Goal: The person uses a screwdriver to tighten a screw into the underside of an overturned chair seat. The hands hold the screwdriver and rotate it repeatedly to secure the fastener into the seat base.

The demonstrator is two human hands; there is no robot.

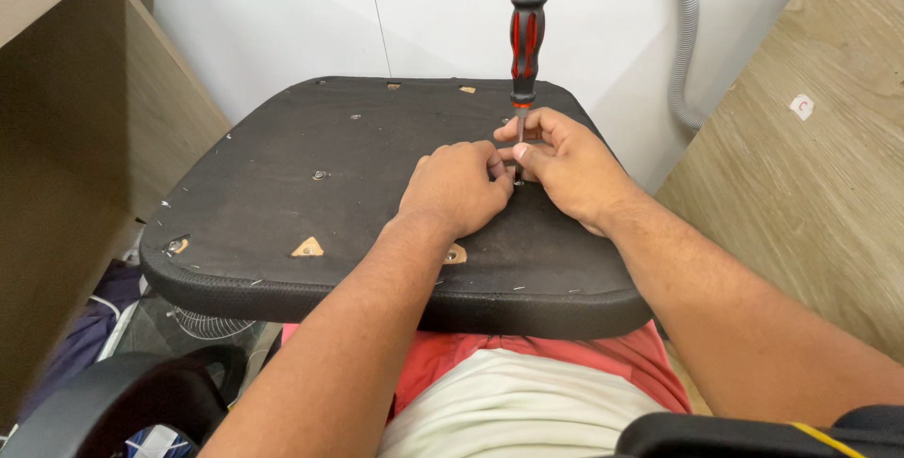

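A black chair seat (282, 204) lies upside down across my lap, its cloth underside facing up with several screw holes. A screwdriver with a red and black handle (527, 30) stands upright on the seat, tip down near the middle right. My right hand (565, 166) pinches its metal shaft just below the handle. My left hand (457, 185) is curled beside it, fingertips touching the shaft near the tip. The tip itself is hidden by my fingers.
A white wall (282, 16) stands behind the seat, with a grey ribbed hose (686, 44) hanging at the right. Wooden panels (819, 166) flank both sides. A black chair arm (104, 401) is at the lower left, near a small fan grille (202, 323).
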